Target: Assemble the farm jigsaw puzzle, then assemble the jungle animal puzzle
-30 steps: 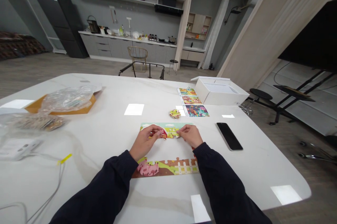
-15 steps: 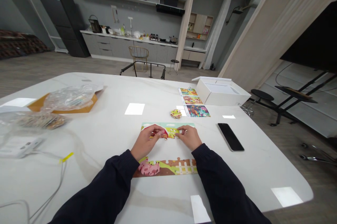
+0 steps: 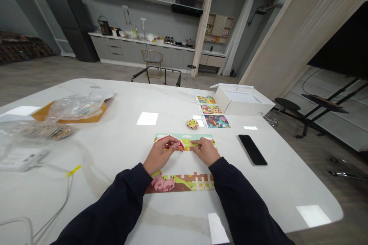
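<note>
Jigsaw's middle (image 3: 185, 136) — hidden under left hand (image 3: 159, 155), right hand (image 3: 205, 152).

I am in a big open room with kitchen corner: long grey counter (image 3: 135, 52), and tall black refrigerator (image 3: 70, 26) just left of it.

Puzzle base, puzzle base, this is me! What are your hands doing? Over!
Left hand and right hand on the barn puzzle strip. Pig puzzle strip just below, not touching. Little puzzle pile ahead, phone off right.
</note>
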The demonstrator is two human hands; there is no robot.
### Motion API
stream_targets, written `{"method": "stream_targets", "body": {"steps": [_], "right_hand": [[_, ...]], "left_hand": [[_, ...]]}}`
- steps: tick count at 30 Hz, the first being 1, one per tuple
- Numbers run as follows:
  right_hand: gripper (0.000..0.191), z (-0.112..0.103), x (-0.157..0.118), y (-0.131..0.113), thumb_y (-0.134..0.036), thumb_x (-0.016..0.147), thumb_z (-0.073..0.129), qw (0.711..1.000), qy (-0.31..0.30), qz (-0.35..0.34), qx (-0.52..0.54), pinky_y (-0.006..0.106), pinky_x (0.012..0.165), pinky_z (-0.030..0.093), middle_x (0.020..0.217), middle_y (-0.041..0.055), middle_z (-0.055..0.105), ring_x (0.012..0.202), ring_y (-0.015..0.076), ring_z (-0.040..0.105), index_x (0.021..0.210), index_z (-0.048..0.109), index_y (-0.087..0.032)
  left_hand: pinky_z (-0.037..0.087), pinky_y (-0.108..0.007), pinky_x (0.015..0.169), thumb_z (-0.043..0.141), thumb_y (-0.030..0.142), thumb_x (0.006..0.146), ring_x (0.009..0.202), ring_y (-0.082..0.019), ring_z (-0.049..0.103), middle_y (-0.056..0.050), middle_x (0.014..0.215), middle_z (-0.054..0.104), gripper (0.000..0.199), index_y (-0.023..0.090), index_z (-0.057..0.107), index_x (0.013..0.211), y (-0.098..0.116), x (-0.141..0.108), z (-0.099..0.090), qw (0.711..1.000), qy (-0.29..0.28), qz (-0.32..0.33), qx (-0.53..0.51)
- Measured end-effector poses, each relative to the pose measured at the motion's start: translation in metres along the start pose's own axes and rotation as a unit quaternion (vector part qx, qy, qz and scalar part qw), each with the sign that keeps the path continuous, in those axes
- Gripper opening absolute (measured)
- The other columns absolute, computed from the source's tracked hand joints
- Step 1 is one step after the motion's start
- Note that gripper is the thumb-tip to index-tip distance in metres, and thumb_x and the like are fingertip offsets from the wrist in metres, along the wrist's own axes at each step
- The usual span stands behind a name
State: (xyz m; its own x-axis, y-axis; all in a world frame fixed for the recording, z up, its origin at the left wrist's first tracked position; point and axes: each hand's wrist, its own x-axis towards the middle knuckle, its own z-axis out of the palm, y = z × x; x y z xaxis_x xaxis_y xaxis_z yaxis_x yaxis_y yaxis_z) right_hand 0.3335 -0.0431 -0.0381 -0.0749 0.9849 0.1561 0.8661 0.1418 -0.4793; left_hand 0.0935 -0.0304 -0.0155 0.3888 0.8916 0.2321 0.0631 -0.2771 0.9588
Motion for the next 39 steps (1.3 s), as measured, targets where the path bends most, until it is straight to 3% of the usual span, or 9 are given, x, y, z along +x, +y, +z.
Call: {"method": "stream_targets", "body": {"steps": [6, 9, 12, 18, 25, 28, 32, 36, 39], "right_hand": [[0.042, -0.015, 0.002, 0.013, -0.035, 0.087, 0.07, 0.989, 0.049, 0.048, 0.127, 0.029, 0.067, 0.051, 0.074, 0.0003, 0.067, 0.061, 0.0149, 0.059, 0.125, 0.072, -0.018], [0.04, -0.031, 0.013, 0.027, -0.03, 0.086, 0.067, 0.983, 0.094, 0.071, 0.141, 0.03, 0.071, 0.055, 0.091, 0.0032, 0.074, 0.066, 0.0149, 0.063, 0.125, 0.069, -0.019], [0.038, -0.038, 0.033, 0.035, -0.022, 0.084, 0.067, 0.992, 0.088, 0.034, 0.088, 0.034, 0.078, 0.058, 0.11, 0.0082, 0.074, 0.081, 0.0183, 0.07, 0.122, 0.069, -0.02], [0.045, -0.016, 0.081, 0.024, -0.021, 0.078, 0.075, 0.995, 0.101, 0.009, 0.012, 0.045, 0.107, 0.047, 0.127, 0.0154, 0.069, 0.122, 0.0301, 0.062, 0.122, 0.068, -0.016], [0.03, 0.003, 0.098, 0.016, -0.023, 0.074, 0.079, 0.991, 0.121, 0.056, -0.023, 0.042, 0.094, 0.051, 0.104, 0.0145, 0.075, 0.1, 0.0298, 0.069, 0.102, 0.071, -0.014], [0.032, 0.0, 0.096, 0.013, -0.024, 0.076, 0.077, 0.989, 0.134, 0.056, -0.021, 0.041, 0.096, 0.051, 0.106, 0.0124, 0.076, 0.102, 0.0281, 0.069, 0.106, 0.071, -0.016], [0.035, -0.021, 0.08, 0.011, -0.026, 0.08, 0.072, 0.985, 0.166, 0.047, -0.011, 0.043, 0.102, 0.048, 0.113, 0.0136, 0.074, 0.106, 0.028, 0.067, 0.114, 0.07, -0.015], [0.043, -0.047, 0.036, 0.024, -0.038, 0.081, 0.072, 0.978, 0.199, 0.034, 0.06, 0.041, 0.091, 0.055, 0.114, 0.0125, 0.071, 0.101, 0.0268, 0.066, 0.119, 0.071, -0.018], [0.055, -0.052, -0.004, 0.038, -0.04, 0.079, 0.073, 0.982, 0.152, 0.04, 0.108, 0.037, 0.082, 0.058, 0.108, 0.0098, 0.068, 0.095, 0.024, 0.066, 0.129, 0.066, -0.018]], "left_hand": [[0.057, -0.033, 0.084, 0.062, 0.036, 0.095, 0.092, -0.021, 0.07, -0.007, 0.106, 0.075, 0.021, 0.021, 0.074, 0.101, 0.0, 0.001, -0.002, 0.999, 0.011, 0.008, 0.029], [0.056, -0.032, 0.08, 0.061, 0.035, 0.094, 0.086, -0.02, 0.069, -0.006, 0.101, 0.076, 0.02, 0.021, 0.075, 0.099, -0.002, 0.002, -0.006, 0.998, 0.036, 0.017, 0.058], [0.053, -0.031, 0.078, 0.061, 0.034, 0.094, 0.082, -0.019, 0.067, -0.004, 0.096, 0.076, 0.019, 0.021, 0.075, 0.097, -0.004, 0.003, -0.01, 0.994, 0.064, 0.024, 0.082], [0.049, -0.029, 0.073, 0.059, 0.03, 0.092, 0.077, -0.018, 0.064, -0.003, 0.089, 0.076, 0.017, 0.022, 0.074, 0.095, -0.005, 0.004, -0.013, 0.989, 0.097, 0.026, 0.105], [0.051, -0.031, 0.08, 0.059, 0.028, 0.092, 0.082, -0.02, 0.067, -0.003, 0.092, 0.076, 0.016, 0.022, 0.074, 0.096, -0.004, 0.004, -0.013, 0.991, 0.092, 0.031, 0.09], [0.05, -0.031, 0.08, 0.059, 0.028, 0.092, 0.082, -0.02, 0.066, -0.003, 0.092, 0.076, 0.016, 0.022, 0.074, 0.095, -0.004, 0.004, -0.013, 0.99, 0.097, 0.031, 0.095], [0.049, -0.03, 0.078, 0.06, 0.028, 0.092, 0.081, -0.019, 0.065, -0.002, 0.091, 0.076, 0.016, 0.023, 0.074, 0.094, -0.004, 0.003, -0.013, 0.989, 0.1, 0.03, 0.105], [0.05, -0.031, 0.079, 0.059, 0.027, 0.093, 0.082, -0.02, 0.065, -0.003, 0.092, 0.076, 0.016, 0.022, 0.074, 0.094, -0.003, 0.002, -0.012, 0.989, 0.095, 0.034, 0.108], [0.051, -0.032, 0.082, 0.058, 0.027, 0.094, 0.086, -0.02, 0.067, -0.002, 0.095, 0.076, 0.016, 0.023, 0.074, 0.094, -0.002, 0.001, -0.01, 0.99, 0.083, 0.037, 0.111]]}}
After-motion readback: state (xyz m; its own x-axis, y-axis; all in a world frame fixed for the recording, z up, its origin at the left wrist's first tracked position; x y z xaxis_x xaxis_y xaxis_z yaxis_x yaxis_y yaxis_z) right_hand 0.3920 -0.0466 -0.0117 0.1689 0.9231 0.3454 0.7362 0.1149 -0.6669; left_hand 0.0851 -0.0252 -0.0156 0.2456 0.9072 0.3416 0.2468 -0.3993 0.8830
